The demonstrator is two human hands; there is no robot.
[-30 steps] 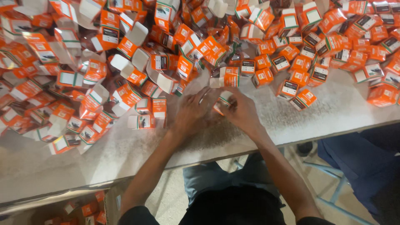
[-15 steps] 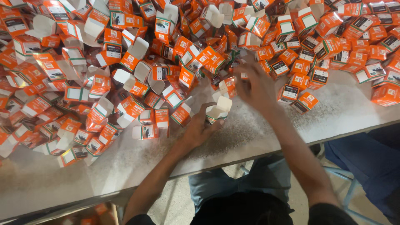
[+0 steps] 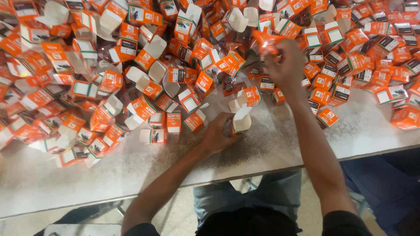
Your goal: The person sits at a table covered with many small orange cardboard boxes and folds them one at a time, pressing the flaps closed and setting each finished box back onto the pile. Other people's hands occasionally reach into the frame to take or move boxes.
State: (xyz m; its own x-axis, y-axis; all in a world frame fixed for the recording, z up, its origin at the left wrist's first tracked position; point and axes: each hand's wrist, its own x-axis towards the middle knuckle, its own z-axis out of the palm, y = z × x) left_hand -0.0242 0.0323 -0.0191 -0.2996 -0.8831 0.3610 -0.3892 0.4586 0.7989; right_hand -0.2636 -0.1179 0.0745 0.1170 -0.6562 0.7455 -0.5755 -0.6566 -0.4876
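Note:
My left hand [image 3: 218, 135] rests on the worn table [image 3: 280, 148] and grips a small open carton [image 3: 241, 121] whose white flap stands up. My right hand [image 3: 286, 65] is stretched out over the pile at the far side, fingers closed around a small orange piece [image 3: 266, 40]; motion blur hides whether it is a box or a packet. Around both hands lies a big heap of small orange-and-white cartons [image 3: 144, 83], many with open white flaps.
The heap covers the far and left parts of the table. More closed orange boxes [image 3: 393, 43] lie at the right. The table's near edge [image 3: 218, 177] runs above my lap. A dark blue shape [image 3: 385, 183] is at the lower right.
My right hand left the carton near my left hand and reached away into the pile, closing on an orange piece. My left hand stayed put with the open carton.

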